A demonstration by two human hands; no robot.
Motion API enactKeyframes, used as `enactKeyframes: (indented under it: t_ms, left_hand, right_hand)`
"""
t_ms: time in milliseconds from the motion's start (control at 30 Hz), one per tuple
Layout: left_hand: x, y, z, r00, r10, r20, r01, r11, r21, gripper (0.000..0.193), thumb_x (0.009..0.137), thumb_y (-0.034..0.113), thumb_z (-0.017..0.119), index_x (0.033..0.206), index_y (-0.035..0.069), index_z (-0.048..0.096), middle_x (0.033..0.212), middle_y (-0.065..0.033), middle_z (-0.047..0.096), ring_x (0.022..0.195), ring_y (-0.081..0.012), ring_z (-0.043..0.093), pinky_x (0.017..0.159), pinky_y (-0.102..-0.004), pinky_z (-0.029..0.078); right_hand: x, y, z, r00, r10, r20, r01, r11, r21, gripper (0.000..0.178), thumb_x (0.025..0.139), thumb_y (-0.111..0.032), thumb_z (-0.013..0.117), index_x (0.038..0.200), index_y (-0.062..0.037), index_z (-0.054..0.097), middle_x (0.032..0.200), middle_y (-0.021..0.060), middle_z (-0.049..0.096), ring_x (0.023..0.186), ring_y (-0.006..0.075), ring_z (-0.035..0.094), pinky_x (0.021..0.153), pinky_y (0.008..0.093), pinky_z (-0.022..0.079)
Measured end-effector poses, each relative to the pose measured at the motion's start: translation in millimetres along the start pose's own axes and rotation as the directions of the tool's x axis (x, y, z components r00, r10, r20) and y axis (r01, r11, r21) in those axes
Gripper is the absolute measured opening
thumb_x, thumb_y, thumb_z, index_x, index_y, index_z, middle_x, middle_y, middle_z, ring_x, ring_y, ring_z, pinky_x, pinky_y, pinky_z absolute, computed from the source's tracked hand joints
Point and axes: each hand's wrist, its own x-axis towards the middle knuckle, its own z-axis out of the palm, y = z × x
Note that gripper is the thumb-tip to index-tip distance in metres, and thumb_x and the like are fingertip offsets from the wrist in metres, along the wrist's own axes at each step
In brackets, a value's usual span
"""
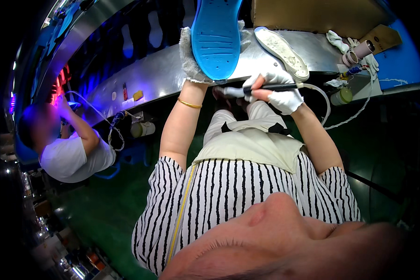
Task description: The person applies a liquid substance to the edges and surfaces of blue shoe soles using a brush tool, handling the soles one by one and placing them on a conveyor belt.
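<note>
A bright blue shoe sole (216, 42) stands toe-up or heel-up, I cannot tell which, at the top middle, its grooved face toward me. My left hand (191, 58), in a pale knit glove, is wrapped round it from behind, with fingers showing at both edges. Just right of the sole's lower end, my right hand (280, 91) grips a slim brush (280, 87) with a black handle and a white hose. That white glove leaves some fingertips bare. The brush's pale tip points left, below the sole and apart from it. A second, whitish shoe sole (284, 52) lies on the metal bench beyond my right hand.
The metal bench (158, 84) curves across in front of me. A yellow block (138, 95) lies on it to the left. Cups (363, 47), gloves (337, 42) and a green jar (343, 96) stand at right. A co-worker (74, 154) sits at left near red light.
</note>
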Motion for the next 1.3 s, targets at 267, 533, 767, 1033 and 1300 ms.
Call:
enactKeyframes:
  t_ms: [267,533,767,1033,1300]
  left_hand:
    - [14.8,-3.3,10.9,0.993,-0.116,-0.018,0.116,0.992,0.049,0.087,0.085,0.066,0.039,0.142,0.001,0.028,0.141,-0.0298,0.03,0.13,-0.0428,0.034,0.107,-0.0514,0.031]
    - [33.3,2.7,-0.1,0.948,-0.173,-0.269,0.217,0.966,0.144,0.043,0.093,0.039,0.05,0.105,0.0,0.061,0.094,-0.017,0.066,0.08,-0.0242,0.067,0.069,-0.0332,0.058]
    - [42.7,-1.5,-3.8,0.81,-0.449,-0.376,0.563,0.774,0.289,0.045,0.087,0.042,0.059,0.107,0.002,0.061,0.095,-0.0147,0.066,0.076,-0.0212,0.066,0.069,-0.0326,0.057]
    - [57.6,-2.0,-3.8,0.747,-0.508,-0.429,0.659,0.652,0.376,0.042,0.089,0.04,0.058,0.107,0.002,0.062,0.094,-0.0132,0.066,0.076,-0.0194,0.066,0.068,-0.0306,0.057]
    - [55.8,-27.2,-25.7,0.862,-0.348,-0.369,0.425,0.893,0.15,0.055,0.092,0.046,0.047,0.117,-0.002,0.056,0.108,-0.0187,0.063,0.09,-0.0275,0.066,0.08,-0.0384,0.055]
  right_hand:
    - [27.4,-28.1,-8.6,0.87,-0.46,0.178,0.453,0.604,-0.655,0.016,0.07,0.007,0.067,0.08,-0.0022,0.059,0.091,0.0113,0.063,0.082,0.0223,0.061,0.073,0.0304,0.049]
    - [38.1,-25.6,-29.1,0.952,-0.245,0.184,0.306,0.78,-0.545,0.017,0.068,0.008,0.064,0.081,-0.0028,0.062,0.09,0.0098,0.063,0.082,0.0207,0.06,0.075,0.0287,0.049]
    - [46.3,-41.3,-48.7,0.985,0.093,0.143,-0.007,0.859,-0.512,0.014,0.067,0.008,0.066,0.076,-0.0017,0.062,0.086,0.0077,0.066,0.082,0.0152,0.062,0.074,0.0278,0.051]
    - [47.9,-34.1,-78.7,0.99,0.084,0.115,0.021,0.713,-0.701,0.009,0.07,0.0,0.066,0.077,-0.0043,0.063,0.08,0.0045,0.064,0.077,0.0162,0.061,0.071,0.0276,0.049]
    - [25.6,-29.0,-69.9,0.986,-0.087,-0.139,0.034,0.937,-0.349,0.01,0.075,0.003,0.069,0.082,-0.0017,0.064,0.086,0.0054,0.066,0.079,0.012,0.061,0.074,0.0256,0.05]
